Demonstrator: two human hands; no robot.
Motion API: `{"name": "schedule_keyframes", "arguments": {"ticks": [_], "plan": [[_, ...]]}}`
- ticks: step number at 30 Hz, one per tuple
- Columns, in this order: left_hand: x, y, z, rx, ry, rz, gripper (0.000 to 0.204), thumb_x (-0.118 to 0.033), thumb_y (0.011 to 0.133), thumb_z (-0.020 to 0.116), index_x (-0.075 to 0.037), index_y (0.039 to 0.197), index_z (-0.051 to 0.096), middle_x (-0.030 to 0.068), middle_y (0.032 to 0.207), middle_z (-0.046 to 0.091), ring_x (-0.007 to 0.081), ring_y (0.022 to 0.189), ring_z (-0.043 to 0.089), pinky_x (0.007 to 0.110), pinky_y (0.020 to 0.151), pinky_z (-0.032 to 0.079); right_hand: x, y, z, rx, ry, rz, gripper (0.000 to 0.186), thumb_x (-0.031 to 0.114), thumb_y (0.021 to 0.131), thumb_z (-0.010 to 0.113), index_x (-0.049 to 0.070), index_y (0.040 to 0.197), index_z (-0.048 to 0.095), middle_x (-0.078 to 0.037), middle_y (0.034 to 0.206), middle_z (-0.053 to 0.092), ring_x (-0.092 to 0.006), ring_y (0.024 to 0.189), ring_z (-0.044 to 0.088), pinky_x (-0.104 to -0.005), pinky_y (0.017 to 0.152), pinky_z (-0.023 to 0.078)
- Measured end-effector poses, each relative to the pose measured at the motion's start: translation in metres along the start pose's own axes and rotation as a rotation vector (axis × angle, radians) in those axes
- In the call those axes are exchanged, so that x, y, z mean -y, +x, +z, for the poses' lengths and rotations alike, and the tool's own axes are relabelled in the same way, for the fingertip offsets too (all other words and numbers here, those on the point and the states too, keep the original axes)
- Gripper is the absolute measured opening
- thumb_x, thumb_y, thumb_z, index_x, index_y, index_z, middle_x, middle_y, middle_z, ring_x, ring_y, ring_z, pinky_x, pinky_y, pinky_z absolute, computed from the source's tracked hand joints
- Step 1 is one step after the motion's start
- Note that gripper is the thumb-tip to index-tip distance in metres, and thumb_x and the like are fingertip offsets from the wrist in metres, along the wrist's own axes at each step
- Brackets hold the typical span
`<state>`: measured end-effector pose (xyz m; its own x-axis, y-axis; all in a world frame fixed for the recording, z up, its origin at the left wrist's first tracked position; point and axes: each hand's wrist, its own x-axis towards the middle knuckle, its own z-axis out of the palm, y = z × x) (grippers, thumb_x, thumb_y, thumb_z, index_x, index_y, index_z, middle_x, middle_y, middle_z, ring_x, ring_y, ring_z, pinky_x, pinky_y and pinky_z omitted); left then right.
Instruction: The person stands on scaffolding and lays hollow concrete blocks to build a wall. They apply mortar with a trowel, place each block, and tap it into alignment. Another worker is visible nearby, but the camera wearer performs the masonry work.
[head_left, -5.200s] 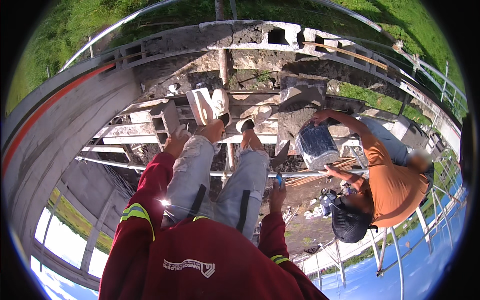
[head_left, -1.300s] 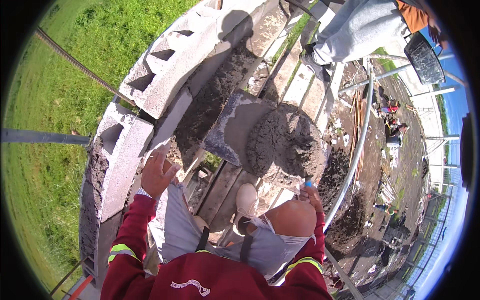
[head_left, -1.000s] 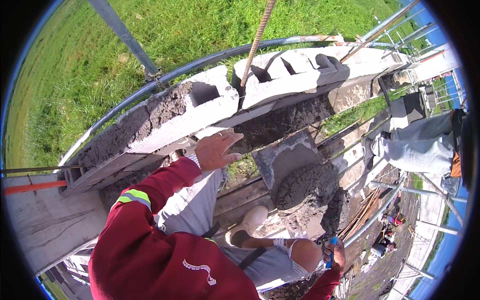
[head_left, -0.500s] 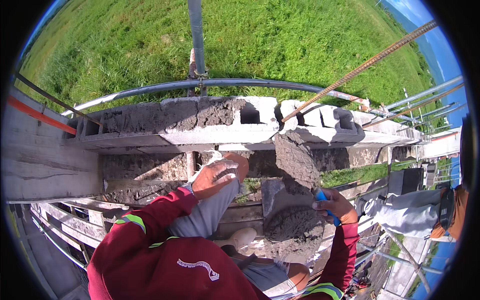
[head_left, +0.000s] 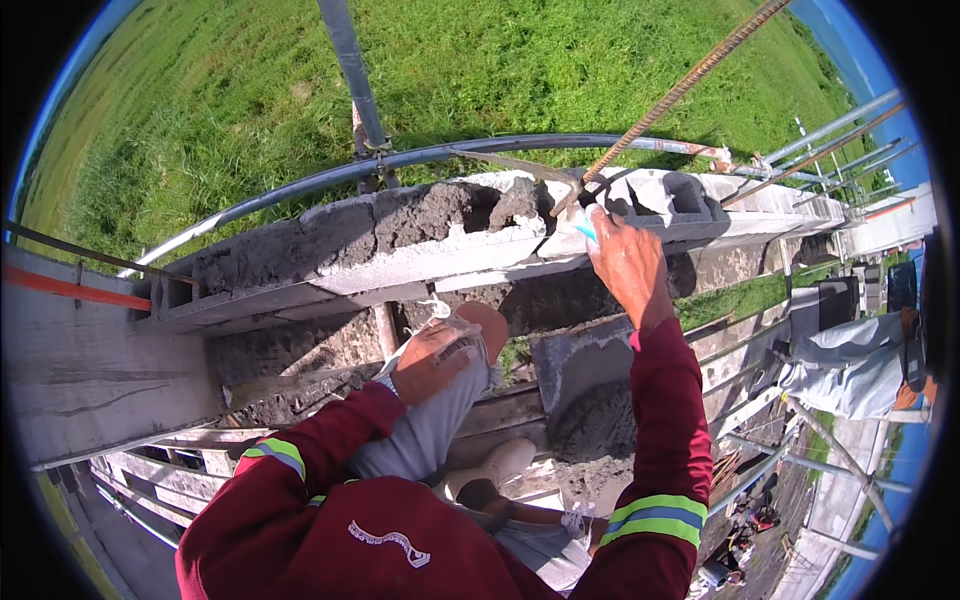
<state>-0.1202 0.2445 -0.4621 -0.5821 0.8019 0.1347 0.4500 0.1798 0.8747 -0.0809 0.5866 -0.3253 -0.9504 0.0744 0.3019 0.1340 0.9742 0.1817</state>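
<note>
My right hand (head_left: 630, 262) grips the blue handle of a trowel (head_left: 588, 229) at the top of a concrete block wall (head_left: 470, 262). The trowel's blade reaches leftward over the wall top, beside a rusty rebar. Grey mortar (head_left: 350, 225) covers the wall's top to the left, and a lump of it lies by an open block cell. My left hand (head_left: 432, 360) rests on my bent left knee, fingers laid out and holding nothing. Below my right forearm, a mortar board (head_left: 557, 355) carries a pile of wet mortar (head_left: 600, 425).
The rebar (head_left: 690, 85) slants up from the wall. Scaffold pipes (head_left: 300, 188) run behind it, with an upright pipe (head_left: 350, 75). An orange bar (head_left: 75, 288) juts in at left. Planks (head_left: 490, 420) lie underfoot. Another person's grey trousers (head_left: 850, 365) show at right.
My right hand has swung the mortar-laden trowel up and forward from above the board to the wall top. Mortar now sits near the open cell. My left hand stays on the knee.
</note>
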Motion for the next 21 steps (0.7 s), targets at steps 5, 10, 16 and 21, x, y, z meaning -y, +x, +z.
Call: {"name": "schedule_keyframes", "arguments": {"ticks": [5,10,16,21], "plan": [[0.003,0.017,0.005,0.091,0.012,-0.013,0.042,-0.02,0.099,0.069,-0.003,0.137,0.066,0.0184,0.129,0.071,0.0337,0.124,0.065,0.043,0.112,0.046,-0.061,-0.173,-0.047,0.017,0.17,0.314,0.033,0.029,0.093,0.075,0.007,0.116,0.066,-0.017,0.094,0.074,-0.0389,0.076,0.073,-0.0498,0.066,0.057],[0.001,0.032,0.028,0.172,0.013,-0.032,0.046,-0.017,0.1,0.067,0.001,0.143,0.061,0.0185,0.133,0.066,0.0293,0.124,0.061,0.041,0.11,0.045,-0.04,-0.459,-0.052,0.374,0.419,1.222,0.044,0.039,0.097,0.067,-0.001,0.117,0.063,-0.023,0.088,0.071,-0.0436,0.08,0.069,-0.0502,0.076,0.053],[0.006,0.047,0.048,0.272,0.29,0.152,0.059,-0.025,0.099,0.067,0.0,0.151,0.054,0.0189,0.131,0.063,0.0314,0.125,0.057,0.045,0.112,0.04,0.218,-0.654,0.054,-0.392,0.994,2.461,0.018,0.013,0.089,0.069,0.007,0.08,0.054,-0.002,0.055,0.047,-0.0168,0.037,0.046,-0.0343,0.031,0.038],[0.004,0.052,0.061,0.295,0.359,0.127,0.065,-0.035,0.097,0.068,-0.002,0.151,0.053,0.0173,0.126,0.064,0.0327,0.123,0.054,0.047,0.111,0.039,0.271,-0.603,0.174,-0.434,1.048,2.254,0.018,0.013,0.091,0.071,0.004,0.077,0.063,-0.002,0.066,0.058,-0.0148,0.051,0.054,-0.0318,0.048,0.043]]}}
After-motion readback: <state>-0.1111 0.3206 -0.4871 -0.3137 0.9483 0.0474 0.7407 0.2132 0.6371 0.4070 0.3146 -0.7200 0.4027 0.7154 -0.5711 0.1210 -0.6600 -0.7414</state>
